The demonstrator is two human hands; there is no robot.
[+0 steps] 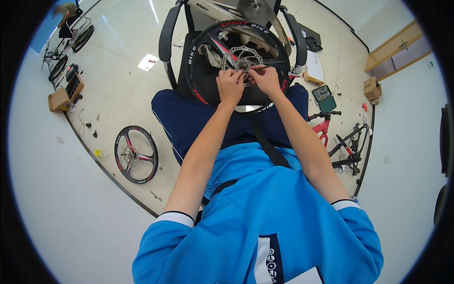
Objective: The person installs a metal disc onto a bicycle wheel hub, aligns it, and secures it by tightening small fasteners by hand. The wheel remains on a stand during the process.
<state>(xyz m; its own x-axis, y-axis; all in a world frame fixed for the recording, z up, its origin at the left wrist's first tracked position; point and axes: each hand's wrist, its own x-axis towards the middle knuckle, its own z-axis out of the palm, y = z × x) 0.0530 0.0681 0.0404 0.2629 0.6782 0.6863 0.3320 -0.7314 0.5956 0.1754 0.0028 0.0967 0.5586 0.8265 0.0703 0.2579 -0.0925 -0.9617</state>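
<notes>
A bicycle wheel [190, 71] with a black tyre and red and white lettering rests across a black chair seat and my lap. Its silver brake disc [254, 53] faces up around the hub [243, 65]. Bent inward at the near left of the hub, the fingers of my left hand [230, 87] touch the disc area. My right hand [266, 80] pinches close to the hub from the right, thumb and forefinger together. Whatever small piece lies between the fingers of either hand is too small or hidden to name.
Chair armrests [167, 37] flank the wheel, with a pale bicycle frame [210, 9] beyond it. Another wheel [152, 157] lies on the floor at left. At right are an open green case [326, 103], a red bicycle frame [323, 127] and a cardboard box [372, 88].
</notes>
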